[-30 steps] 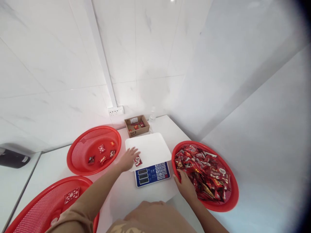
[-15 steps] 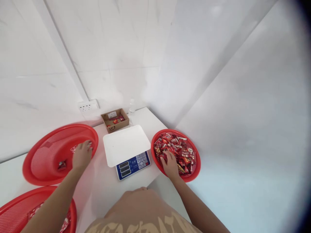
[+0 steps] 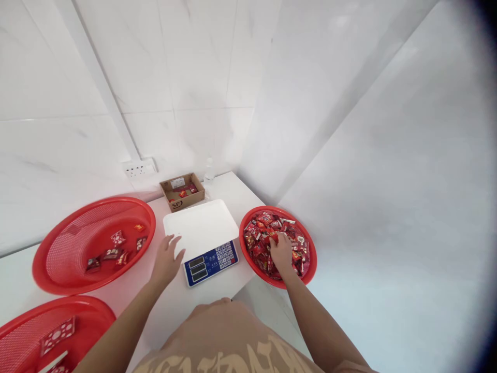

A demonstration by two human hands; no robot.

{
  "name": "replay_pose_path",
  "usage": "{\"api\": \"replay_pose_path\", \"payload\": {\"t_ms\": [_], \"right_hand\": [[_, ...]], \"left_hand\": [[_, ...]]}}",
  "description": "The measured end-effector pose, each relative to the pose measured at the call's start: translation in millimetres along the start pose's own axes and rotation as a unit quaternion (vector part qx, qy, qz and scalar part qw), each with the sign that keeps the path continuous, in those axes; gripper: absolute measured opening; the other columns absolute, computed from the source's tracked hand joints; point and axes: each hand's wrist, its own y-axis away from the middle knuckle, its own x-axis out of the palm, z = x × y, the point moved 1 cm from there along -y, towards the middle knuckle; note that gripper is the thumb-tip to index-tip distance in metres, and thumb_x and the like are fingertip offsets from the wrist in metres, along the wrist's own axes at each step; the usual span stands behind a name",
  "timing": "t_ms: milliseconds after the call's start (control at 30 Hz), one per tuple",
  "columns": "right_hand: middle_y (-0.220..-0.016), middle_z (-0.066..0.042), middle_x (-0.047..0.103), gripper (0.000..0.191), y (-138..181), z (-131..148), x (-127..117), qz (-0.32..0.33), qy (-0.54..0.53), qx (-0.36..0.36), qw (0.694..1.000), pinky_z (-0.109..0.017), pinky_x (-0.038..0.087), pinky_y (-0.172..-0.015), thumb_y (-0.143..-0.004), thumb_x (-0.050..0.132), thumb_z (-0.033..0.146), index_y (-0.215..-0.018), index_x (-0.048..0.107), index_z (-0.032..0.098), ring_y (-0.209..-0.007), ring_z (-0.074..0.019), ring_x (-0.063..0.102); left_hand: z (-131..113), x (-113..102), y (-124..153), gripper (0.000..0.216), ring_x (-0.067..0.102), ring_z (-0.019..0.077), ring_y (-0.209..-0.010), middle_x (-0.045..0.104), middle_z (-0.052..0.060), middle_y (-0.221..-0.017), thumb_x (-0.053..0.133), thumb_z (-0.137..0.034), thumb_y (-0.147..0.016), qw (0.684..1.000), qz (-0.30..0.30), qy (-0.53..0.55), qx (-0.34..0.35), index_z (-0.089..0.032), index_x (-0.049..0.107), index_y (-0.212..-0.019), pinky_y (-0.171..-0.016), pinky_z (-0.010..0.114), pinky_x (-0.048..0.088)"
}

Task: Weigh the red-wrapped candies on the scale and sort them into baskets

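Note:
A blue digital scale (image 3: 205, 261) with a bare white weighing tray (image 3: 200, 228) stands on the white table. My left hand (image 3: 166, 261) hovers open by the tray's front left corner, fingers spread, holding nothing. My right hand (image 3: 281, 254) reaches into the red basket (image 3: 308, 264) on the right, which is heaped with red candy packets (image 3: 264, 235). Its fingers are curled down among the packets; what they grip is hidden.
A large red basket (image 3: 50, 277) on the left holds several red packets (image 3: 116, 246). Another red basket (image 3: 23, 324) sits at the bottom left. A small cardboard box (image 3: 182, 191), a clear bottle (image 3: 209, 171) and a wall socket (image 3: 140, 168) are at the back.
My left hand has come back from the left basket to the scale's tray, empty. The packet once on the tray is gone. My right hand has pushed further into the right basket.

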Motion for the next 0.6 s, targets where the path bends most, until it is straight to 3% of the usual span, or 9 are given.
{"api": "replay_pose_path", "payload": {"t_ms": [100,200,333,400,433,500,567,600], "right_hand": [[-0.115,-0.015,0.060,0.041,2.3,13.9,-4.8,-0.010,-0.103,0.042,0.994,-0.042,0.040,-0.093,-0.082,0.043,0.037,-0.114,0.055,0.014,-0.108,-0.0272,0.053],[-0.107,-0.010,0.065,0.039,8.9,42.0,8.7,0.068,-0.257,0.098,0.959,-0.040,0.045,-0.088,-0.076,0.053,0.042,-0.107,0.058,0.020,-0.099,-0.0254,0.058],[-0.102,-0.005,0.067,0.039,13.3,88.8,41.8,0.241,-0.514,0.144,0.811,-0.037,0.051,-0.080,-0.069,0.063,0.037,-0.104,0.058,0.021,-0.091,-0.0208,0.063],[-0.106,-0.006,0.065,0.044,8.7,99.4,50.6,0.257,-0.544,0.155,0.784,-0.036,0.050,-0.085,-0.069,0.064,0.036,-0.110,0.055,0.022,-0.096,-0.0198,0.062],[-0.110,-0.006,0.064,0.046,5.2,98.7,51.5,0.245,-0.528,0.151,0.799,-0.036,0.049,-0.088,-0.070,0.062,0.035,-0.114,0.054,0.022,-0.100,-0.0196,0.061],[-0.119,-0.008,0.059,0.046,-1.7,84.9,47.2,0.200,-0.427,0.119,0.874,-0.037,0.044,-0.095,-0.074,0.058,0.033,-0.118,0.053,0.022,-0.110,-0.0203,0.056],[-0.128,-0.009,0.054,0.046,-4.3,58.0,38.4,0.152,-0.253,0.061,0.953,-0.041,0.034,-0.105,-0.075,0.054,0.029,-0.121,0.053,0.022,-0.122,-0.0229,0.046],[-0.133,-0.009,0.050,0.049,-3.0,41.9,34.1,0.140,-0.164,0.039,0.976,-0.044,0.028,-0.108,-0.074,0.055,0.027,-0.123,0.051,0.022,-0.129,-0.0250,0.038]], "left_hand": [[-19.4,11.6,9.3,0.038,0.045,0.0279,-0.122,0.053,0.013,-0.125,0.046,-0.036,-0.084,0.999,0.033,0.042,0.001,-0.019,0.055,-0.116,-0.102,0.048,0.038],[-31.6,17.9,13.6,0.037,0.048,0.0250,-0.119,0.055,0.011,-0.124,0.046,-0.035,-0.084,0.995,0.067,0.077,-0.008,-0.020,0.055,-0.116,-0.100,0.045,0.041],[-37.9,17.1,11.5,0.037,0.051,0.0238,-0.117,0.056,0.010,-0.122,0.047,-0.034,-0.083,0.991,0.087,0.099,-0.012,-0.021,0.055,-0.116,-0.100,0.044,0.042],[-35.7,13.1,10.1,0.037,0.052,0.0241,-0.116,0.057,0.010,-0.122,0.047,-0.034,-0.082,0.991,0.083,0.100,-0.016,-0.020,0.055,-0.116,-0.099,0.044,0.042],[-33.2,10.7,10.0,0.037,0.052,0.0242,-0.116,0.057,0.010,-0.122,0.047,-0.034,-0.082,0.992,0.078,0.099,-0.019,-0.020,0.055,-0.116,-0.099,0.044,0.042],[-26.3,6.1,11.6,0.037,0.053,0.0244,-0.114,0.058,0.010,-0.120,0.047,-0.035,-0.082,0.993,0.067,0.096,-0.027,-0.021,0.055,-0.115,-0.098,0.044,0.043],[-18.8,3.4,15.3,0.036,0.054,0.0247,-0.112,0.060,0.009,-0.117,0.047,-0.036,-0.082,0.993,0.063,0.096,-0.038,-0.021,0.056,-0.114,-0.097,0.045,0.044],[-15.5,3.1,17.8,0.036,0.054,0.0247,-0.112,0.060,0.009,-0.116,0.047,-0.036,-0.082,0.992,0.064,0.098,-0.045,-0.021,0.056,-0.113,-0.096,0.045,0.044]]}}
